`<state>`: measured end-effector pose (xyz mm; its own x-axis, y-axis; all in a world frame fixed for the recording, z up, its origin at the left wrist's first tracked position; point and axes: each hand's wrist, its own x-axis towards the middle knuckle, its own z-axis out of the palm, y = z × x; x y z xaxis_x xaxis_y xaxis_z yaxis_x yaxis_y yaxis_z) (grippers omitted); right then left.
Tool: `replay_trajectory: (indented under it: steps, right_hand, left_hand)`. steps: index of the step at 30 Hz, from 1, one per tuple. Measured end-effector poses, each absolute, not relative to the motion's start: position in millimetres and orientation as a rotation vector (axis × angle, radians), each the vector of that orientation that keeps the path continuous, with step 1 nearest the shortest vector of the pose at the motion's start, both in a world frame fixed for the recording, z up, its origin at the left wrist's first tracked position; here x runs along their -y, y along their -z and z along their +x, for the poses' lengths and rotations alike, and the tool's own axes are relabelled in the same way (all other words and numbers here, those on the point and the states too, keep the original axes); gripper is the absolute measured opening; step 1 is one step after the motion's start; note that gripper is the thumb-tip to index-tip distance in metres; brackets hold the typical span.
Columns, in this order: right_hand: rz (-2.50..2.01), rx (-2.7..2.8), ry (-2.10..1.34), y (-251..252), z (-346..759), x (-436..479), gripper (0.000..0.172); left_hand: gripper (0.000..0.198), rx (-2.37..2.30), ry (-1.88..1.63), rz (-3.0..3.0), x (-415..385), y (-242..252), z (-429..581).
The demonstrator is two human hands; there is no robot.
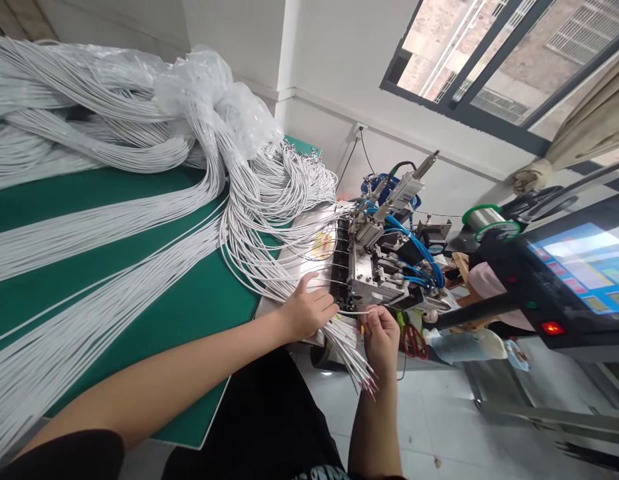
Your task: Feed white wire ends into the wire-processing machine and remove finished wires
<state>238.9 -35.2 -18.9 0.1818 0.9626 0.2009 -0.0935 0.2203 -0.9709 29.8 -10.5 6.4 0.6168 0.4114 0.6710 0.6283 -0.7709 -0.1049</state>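
Observation:
A single white cable is stretched level between my two hands, in front of the machine. My left hand has its fingers curled at the cable's left part, with the thumb raised apart. My right hand pinches the cable's right end between thumb and fingertips. Under and between the hands hangs a bundle of white cables with reddish tips. Just beyond my left hand, the machine's black slotted fixture has several white cables running into it.
A large mass of white cables, partly in clear plastic, covers much of the green table. Metal cylinders and blue tubes top the machine. Red-handled scissors, a solder spool and a lit screen are to the right.

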Motion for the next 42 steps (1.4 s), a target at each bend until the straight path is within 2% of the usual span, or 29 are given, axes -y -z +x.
replay_trajectory:
  steps: [6, 13, 32, 42]
  right_hand:
    - [-1.229, 1.127, -0.878, 20, 250, 36, 0.022]
    - [-1.444, 1.497, -0.584, 24, 258, 29, 0.028]
    - [-1.384, 1.406, -0.841, 23, 246, 21, 0.030]
    - [-1.331, 1.099, -1.134, 35, 244, 17, 0.028]
  left_hand:
    - [0.025, 0.875, 0.943, -2.512, 12, -6, 29]
    - [0.031, 0.931, 0.973, -2.498, 10, -4, 32]
    - [0.037, 1.095, 0.818, -2.612, 11, -4, 31]
    - [0.040, 1.112, 0.811, -2.618, 11, -3, 31]
